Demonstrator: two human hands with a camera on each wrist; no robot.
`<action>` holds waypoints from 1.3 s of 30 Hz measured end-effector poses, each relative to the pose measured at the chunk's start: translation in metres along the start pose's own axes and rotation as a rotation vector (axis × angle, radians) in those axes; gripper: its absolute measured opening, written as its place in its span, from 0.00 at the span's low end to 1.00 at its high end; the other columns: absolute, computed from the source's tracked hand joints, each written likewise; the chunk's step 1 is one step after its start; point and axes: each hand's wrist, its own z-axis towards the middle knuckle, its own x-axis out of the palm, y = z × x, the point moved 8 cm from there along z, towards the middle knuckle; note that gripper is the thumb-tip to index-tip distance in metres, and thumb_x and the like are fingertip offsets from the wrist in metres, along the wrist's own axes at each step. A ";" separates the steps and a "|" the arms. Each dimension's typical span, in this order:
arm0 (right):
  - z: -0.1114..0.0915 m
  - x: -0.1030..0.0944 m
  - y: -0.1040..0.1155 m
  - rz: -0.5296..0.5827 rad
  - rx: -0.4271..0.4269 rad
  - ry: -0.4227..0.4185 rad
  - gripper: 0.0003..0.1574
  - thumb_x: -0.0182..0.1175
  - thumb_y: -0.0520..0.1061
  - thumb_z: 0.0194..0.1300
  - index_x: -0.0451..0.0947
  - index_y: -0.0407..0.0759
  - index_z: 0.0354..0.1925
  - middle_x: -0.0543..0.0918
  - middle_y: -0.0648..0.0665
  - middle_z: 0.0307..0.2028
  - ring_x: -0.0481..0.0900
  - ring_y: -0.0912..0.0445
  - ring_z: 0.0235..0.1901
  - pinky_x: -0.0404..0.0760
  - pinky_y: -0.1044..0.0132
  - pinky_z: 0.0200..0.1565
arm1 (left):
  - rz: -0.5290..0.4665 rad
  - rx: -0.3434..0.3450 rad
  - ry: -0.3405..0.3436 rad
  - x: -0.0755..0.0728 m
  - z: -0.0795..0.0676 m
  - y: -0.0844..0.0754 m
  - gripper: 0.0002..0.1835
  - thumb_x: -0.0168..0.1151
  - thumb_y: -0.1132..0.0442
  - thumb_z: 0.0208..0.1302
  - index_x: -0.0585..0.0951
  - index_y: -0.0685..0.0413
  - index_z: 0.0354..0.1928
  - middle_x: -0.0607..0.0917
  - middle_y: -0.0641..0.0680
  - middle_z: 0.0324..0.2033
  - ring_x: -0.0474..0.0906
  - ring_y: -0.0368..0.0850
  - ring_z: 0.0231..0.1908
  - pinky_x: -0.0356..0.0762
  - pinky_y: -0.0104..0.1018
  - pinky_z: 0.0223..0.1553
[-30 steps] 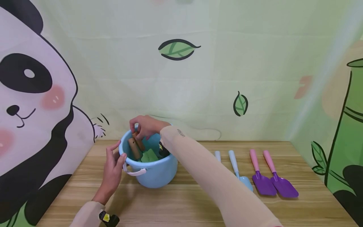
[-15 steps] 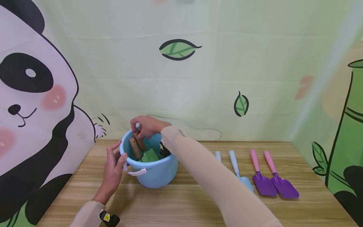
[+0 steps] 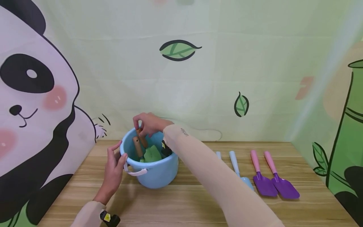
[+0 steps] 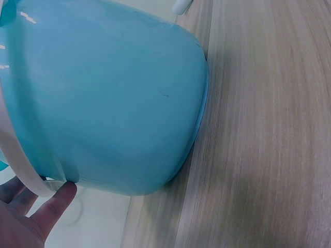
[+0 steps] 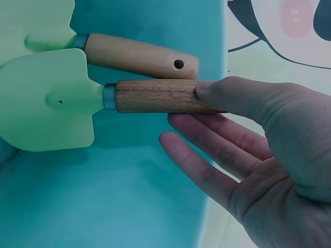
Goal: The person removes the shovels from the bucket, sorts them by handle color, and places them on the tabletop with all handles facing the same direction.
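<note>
A light blue bucket [image 3: 157,176] with a white handle [image 3: 136,172] stands on the table. My left hand [image 3: 113,168] holds its left side at the rim, the thumb by the handle's joint. My right hand [image 5: 279,139] pinches the wooden handle end of a green hand trowel [image 5: 57,101] between thumb and fingers. That trowel is inside the bucket, blade down and tilted. Beside it leans a second green trowel [image 5: 139,54] with a paler wooden handle, not held. The bucket's bottom is hidden in the head view.
Right of the bucket, two purple trowels with pink handles [image 3: 265,186] lie on the wooden table [image 3: 198,208]. Nearer, light blue trowels [image 3: 234,162] lie partly behind my right forearm. A printed panda cloth [image 3: 198,94] stands behind the table.
My right hand has risen slightly and shifted right, and the pinched trowel has come up a little with it. The left hand keeps its place on the bucket.
</note>
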 end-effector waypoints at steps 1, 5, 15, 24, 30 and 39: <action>-0.001 -0.002 0.001 -0.002 -0.004 -0.003 0.13 0.68 0.38 0.68 0.77 0.43 0.49 0.84 0.44 0.41 0.86 0.44 0.42 0.87 0.59 0.43 | 0.000 -0.001 0.000 0.000 0.000 0.000 0.28 0.46 0.56 0.81 0.54 0.53 0.76 0.61 0.65 0.76 0.62 0.71 0.72 0.71 0.65 0.60; -0.004 -0.006 0.001 -0.015 -0.006 -0.017 0.14 0.68 0.38 0.68 0.77 0.42 0.49 0.85 0.44 0.43 0.86 0.44 0.42 0.86 0.64 0.39 | -0.004 -0.015 0.002 0.000 0.000 0.001 0.28 0.46 0.55 0.81 0.54 0.52 0.76 0.60 0.64 0.76 0.62 0.71 0.72 0.71 0.65 0.59; -0.006 -0.010 -0.005 -0.025 0.004 -0.042 0.13 0.68 0.38 0.68 0.77 0.42 0.49 0.84 0.46 0.42 0.83 0.52 0.38 0.85 0.68 0.38 | -0.016 -0.029 0.011 0.001 -0.001 0.001 0.28 0.47 0.54 0.81 0.54 0.50 0.76 0.59 0.64 0.77 0.60 0.71 0.73 0.70 0.67 0.60; -0.010 -0.019 -0.006 0.008 -0.010 -0.053 0.12 0.68 0.36 0.67 0.76 0.41 0.47 0.85 0.44 0.40 0.84 0.49 0.39 0.88 0.62 0.39 | -0.015 -0.030 0.014 0.001 -0.002 0.002 0.29 0.48 0.53 0.81 0.53 0.49 0.76 0.59 0.64 0.77 0.60 0.71 0.73 0.70 0.66 0.60; -0.012 -0.027 -0.007 0.031 -0.017 -0.070 0.12 0.68 0.36 0.67 0.76 0.43 0.45 0.85 0.46 0.40 0.84 0.50 0.39 0.88 0.60 0.40 | -0.013 -0.018 0.011 0.000 -0.001 0.002 0.29 0.48 0.54 0.81 0.53 0.49 0.77 0.60 0.63 0.76 0.61 0.70 0.72 0.71 0.64 0.59; -0.021 -0.043 0.004 0.050 -0.067 -0.110 0.13 0.69 0.37 0.66 0.76 0.44 0.46 0.85 0.45 0.42 0.86 0.48 0.40 0.88 0.63 0.38 | -0.006 -0.013 0.002 0.001 -0.001 0.001 0.29 0.48 0.55 0.81 0.54 0.49 0.77 0.61 0.64 0.76 0.62 0.71 0.72 0.72 0.63 0.58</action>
